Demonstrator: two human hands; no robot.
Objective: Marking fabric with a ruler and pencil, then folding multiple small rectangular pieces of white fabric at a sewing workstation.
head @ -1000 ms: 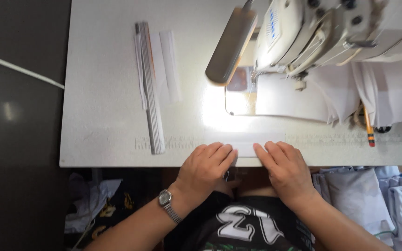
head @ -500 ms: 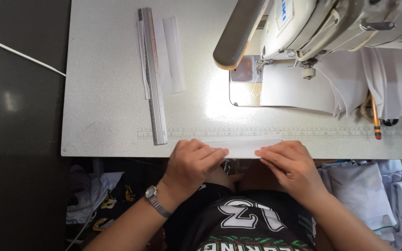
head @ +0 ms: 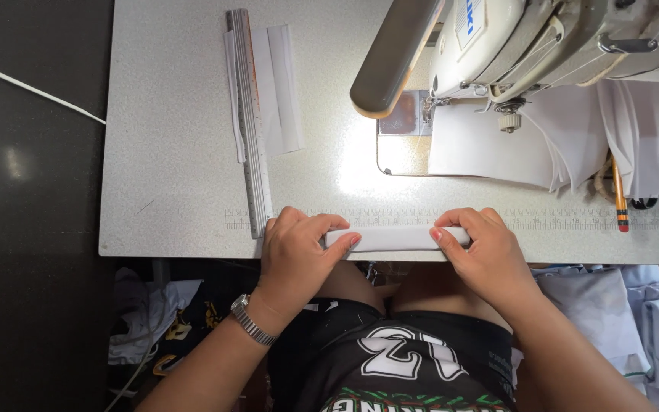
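L hand (head: pixel 297 246) & R hand (head: pixel 483 246) pinch ends of folded white strip (head: pixel 394 238) at table edge (head: pixel 177 248). Risk: uneven grip, fold slips, strip drops off edge.

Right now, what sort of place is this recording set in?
Probably a sewing workshop: an industrial sewing machine on a grey table, stacked white fabric, and both hands folding a white strip.
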